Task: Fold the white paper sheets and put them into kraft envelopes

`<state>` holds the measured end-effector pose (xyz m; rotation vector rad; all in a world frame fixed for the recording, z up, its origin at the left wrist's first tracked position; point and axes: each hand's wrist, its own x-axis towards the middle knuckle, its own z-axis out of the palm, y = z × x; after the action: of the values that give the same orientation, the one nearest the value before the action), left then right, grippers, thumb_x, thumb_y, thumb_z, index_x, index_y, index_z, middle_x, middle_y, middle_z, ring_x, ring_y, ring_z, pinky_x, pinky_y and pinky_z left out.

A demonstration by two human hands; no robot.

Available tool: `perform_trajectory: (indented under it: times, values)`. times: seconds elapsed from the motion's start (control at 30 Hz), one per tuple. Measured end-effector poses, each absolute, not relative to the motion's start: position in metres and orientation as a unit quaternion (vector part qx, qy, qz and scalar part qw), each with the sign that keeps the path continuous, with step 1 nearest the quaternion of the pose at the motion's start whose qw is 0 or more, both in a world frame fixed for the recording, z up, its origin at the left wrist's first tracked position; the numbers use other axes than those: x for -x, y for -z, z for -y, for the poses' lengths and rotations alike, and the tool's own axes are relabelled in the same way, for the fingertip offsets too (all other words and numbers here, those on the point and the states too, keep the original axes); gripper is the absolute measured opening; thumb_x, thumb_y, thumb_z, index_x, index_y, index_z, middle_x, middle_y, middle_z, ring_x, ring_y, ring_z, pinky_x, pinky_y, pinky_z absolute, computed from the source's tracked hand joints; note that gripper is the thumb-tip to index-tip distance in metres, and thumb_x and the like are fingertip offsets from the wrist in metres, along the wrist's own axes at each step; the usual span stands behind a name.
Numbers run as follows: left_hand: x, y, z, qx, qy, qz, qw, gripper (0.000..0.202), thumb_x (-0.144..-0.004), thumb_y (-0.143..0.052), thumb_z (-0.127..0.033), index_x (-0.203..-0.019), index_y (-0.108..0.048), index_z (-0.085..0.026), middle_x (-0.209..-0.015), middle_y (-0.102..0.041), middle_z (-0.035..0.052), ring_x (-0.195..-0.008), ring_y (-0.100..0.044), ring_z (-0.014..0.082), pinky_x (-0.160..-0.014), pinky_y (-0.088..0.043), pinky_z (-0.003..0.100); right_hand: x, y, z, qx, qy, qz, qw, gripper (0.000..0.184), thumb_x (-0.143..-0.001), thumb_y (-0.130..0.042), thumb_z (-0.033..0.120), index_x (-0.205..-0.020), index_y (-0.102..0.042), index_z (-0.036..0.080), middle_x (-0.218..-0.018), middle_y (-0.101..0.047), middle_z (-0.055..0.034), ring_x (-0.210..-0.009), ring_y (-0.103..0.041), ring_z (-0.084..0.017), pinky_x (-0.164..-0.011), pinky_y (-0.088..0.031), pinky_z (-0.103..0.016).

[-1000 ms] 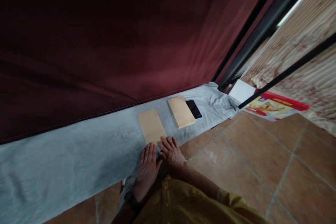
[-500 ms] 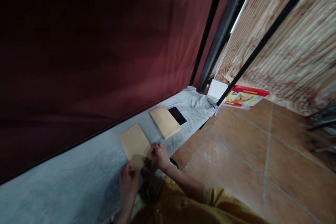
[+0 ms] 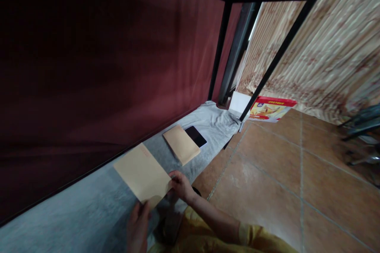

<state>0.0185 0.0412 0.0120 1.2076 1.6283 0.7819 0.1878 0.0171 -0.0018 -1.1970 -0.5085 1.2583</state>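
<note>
A flat tan kraft paper envelope with faint reddish print near its far edge is gripped between my two hands, apparently a little above the grey cloth. Thumb and fingers of my left hand pinch its near-left edge. My right hand is closed on the near-right corner, its fingertips partly hidden. Just beyond lies a stack of similar tan envelopes on the cloth. A dark-screened phone or tablet rests against the stack's far side.
Grey cloth covers the narrow bed-like surface beside a dark red curtain. A black metal post rises at the far end. Behind it stand a white panel and a red-and-yellow box on the tiled floor.
The envelope has tilted and come up closer to the camera, showing more of its face. Both hands still hold its near edge; the left has shifted slightly down. The whole view has shifted slightly.
</note>
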Motion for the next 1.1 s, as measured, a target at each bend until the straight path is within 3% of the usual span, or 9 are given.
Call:
perform_trajectory:
  times: [0.1,0.33,0.43,0.6,0.7,1.1]
  values:
    - [-0.032,-0.024,-0.041,-0.423,-0.300,-0.629,0.579,0.030,-0.061,-0.069,-0.043,-0.083,-0.069,-0.022,-0.089,-0.076,0.0044,-0.081,-0.069,0.0222,-0.062,-0.055,0.030,-0.200,-0.006,-0.015,0.511,-0.529,0.230,0.638,0.023,-0.071,-0.073,0.037,-0.088,-0.062,0.024,-0.074,-0.062,0.0030,-0.060,-0.059,-0.015,-0.054,-0.051,-0.026]
    - [-0.093,-0.044,-0.057,-0.420,-0.322,-0.557,0.640,0.036,-0.055,-0.076,-0.035,-0.087,-0.071,-0.019,-0.092,-0.075,0.0062,-0.077,-0.063,0.0176,-0.060,-0.046,0.025,-0.261,-0.028,-0.009,0.553,-0.456,0.205,0.667,0.032,-0.071,-0.073,0.032,-0.101,-0.070,0.024,-0.086,-0.061,0.0004,-0.074,-0.063,-0.016,-0.064,-0.059,-0.030]
    - [-0.127,-0.051,-0.065,-0.455,-0.321,-0.507,0.658,0.037,-0.055,-0.076,-0.031,-0.089,-0.071,-0.018,-0.088,-0.074,0.0060,-0.072,-0.060,0.0164,-0.058,-0.044,0.025,-0.294,-0.032,-0.009,0.577,-0.436,0.209,0.658,0.036,-0.068,-0.071,0.029,-0.103,-0.070,0.023,-0.078,-0.059,0.0026,-0.064,-0.059,-0.013,-0.058,-0.057,-0.027]
    - [-0.169,-0.054,-0.075,-0.487,-0.317,-0.475,0.661,0.043,-0.056,-0.075,-0.029,-0.096,-0.067,-0.015,-0.080,-0.071,0.0035,-0.063,-0.056,0.0127,-0.055,-0.041,0.024,-0.333,-0.027,-0.013,0.607,-0.365,0.193,0.679,0.034,-0.067,-0.068,0.030,-0.099,-0.069,0.021,-0.067,-0.055,0.0055,-0.058,-0.055,-0.011,-0.052,-0.052,-0.024]
    - [-0.181,-0.049,-0.080,-0.491,-0.322,-0.486,0.647,0.047,-0.056,-0.073,-0.027,-0.100,-0.065,-0.014,-0.071,-0.067,-0.0001,-0.058,-0.054,0.0113,-0.055,-0.041,0.024,-0.342,-0.021,-0.016,0.618,-0.342,0.195,0.680,0.032,-0.068,-0.068,0.032,-0.098,-0.068,0.020,-0.069,-0.056,0.0048,-0.059,-0.058,-0.012,-0.055,-0.054,-0.025]
    - [-0.197,-0.024,-0.099,-0.498,-0.319,-0.535,0.603,0.050,-0.057,-0.070,-0.025,-0.105,-0.064,-0.013,-0.062,-0.060,-0.0045,-0.053,-0.055,0.0115,-0.054,-0.042,0.024,-0.352,-0.008,-0.025,0.680,-0.302,0.231,0.626,0.026,-0.076,-0.060,0.032,-0.099,-0.066,0.020,-0.071,-0.056,0.0048,-0.060,-0.063,-0.012,-0.058,-0.055,-0.023]
